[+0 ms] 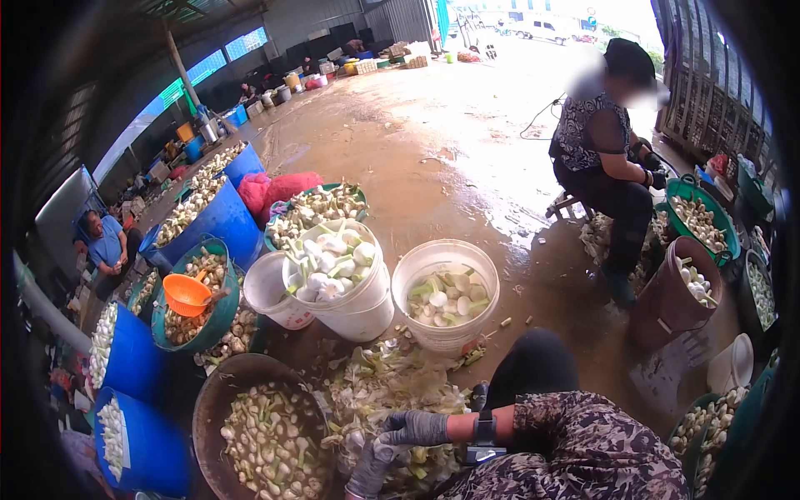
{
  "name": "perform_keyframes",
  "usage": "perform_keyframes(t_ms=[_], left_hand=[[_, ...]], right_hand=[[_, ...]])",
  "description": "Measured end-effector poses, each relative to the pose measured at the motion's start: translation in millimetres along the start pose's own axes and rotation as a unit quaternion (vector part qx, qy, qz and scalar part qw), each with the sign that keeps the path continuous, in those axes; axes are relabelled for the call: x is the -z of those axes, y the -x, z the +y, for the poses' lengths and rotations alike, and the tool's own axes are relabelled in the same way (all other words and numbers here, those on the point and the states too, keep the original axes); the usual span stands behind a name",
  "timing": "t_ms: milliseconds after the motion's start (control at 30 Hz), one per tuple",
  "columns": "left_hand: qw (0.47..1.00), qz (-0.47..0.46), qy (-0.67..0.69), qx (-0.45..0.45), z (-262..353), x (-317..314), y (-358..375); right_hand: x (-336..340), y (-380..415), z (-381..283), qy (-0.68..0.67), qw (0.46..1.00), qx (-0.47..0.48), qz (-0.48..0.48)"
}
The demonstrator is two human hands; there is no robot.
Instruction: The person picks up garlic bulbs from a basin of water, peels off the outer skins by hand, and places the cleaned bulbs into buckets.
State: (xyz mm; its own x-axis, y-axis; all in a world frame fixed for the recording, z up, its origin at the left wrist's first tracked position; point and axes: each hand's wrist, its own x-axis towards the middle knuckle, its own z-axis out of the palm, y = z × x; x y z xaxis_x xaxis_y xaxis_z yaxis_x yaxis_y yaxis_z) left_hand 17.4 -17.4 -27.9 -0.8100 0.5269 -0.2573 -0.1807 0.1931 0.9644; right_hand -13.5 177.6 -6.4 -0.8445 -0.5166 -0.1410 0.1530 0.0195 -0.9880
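Observation:
Both my hands wear grey gloves and meet low in the view, over a heap of garlic peelings and stalks. My left hand is closed around a pale garlic bulb, mostly covered by fingers. Curled fingers of my right hand press close to that bulb; whatever lies inside them is hidden. Left of the hands stands a wide brown tub with many garlic bulbs in water. Beyond the heap is a white bucket of peeled bulbs in water.
A fuller white bucket of trimmed garlic stands further left, near a green basin holding an orange strainer. Blue barrels line the left side. To the right a co-worker sits by a brown bucket. The floor is wet.

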Motion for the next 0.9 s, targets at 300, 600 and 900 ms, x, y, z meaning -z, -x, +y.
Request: perform_keyframes(t_ms=[300, 600, 900], left_hand=[[0.984, 0.041, -0.163, -0.058, 1.8, -11.7, -16.8], [0.965, 0.171, -0.137, -0.147, 8.6, -12.9, -18.5], [0.925, 0.122, 0.352, -0.072, -4.9, -22.9, -32.7]], right_hand=[[10.0, -12.3, -5.7, 0.101, 0.972, -0.068, 0.202], [19.6, -7.2, -6.3, 0.120, 0.989, -0.054, 0.065], [30.8, -11.0, -2.6, 0.231, 0.964, -0.038, 0.127]])
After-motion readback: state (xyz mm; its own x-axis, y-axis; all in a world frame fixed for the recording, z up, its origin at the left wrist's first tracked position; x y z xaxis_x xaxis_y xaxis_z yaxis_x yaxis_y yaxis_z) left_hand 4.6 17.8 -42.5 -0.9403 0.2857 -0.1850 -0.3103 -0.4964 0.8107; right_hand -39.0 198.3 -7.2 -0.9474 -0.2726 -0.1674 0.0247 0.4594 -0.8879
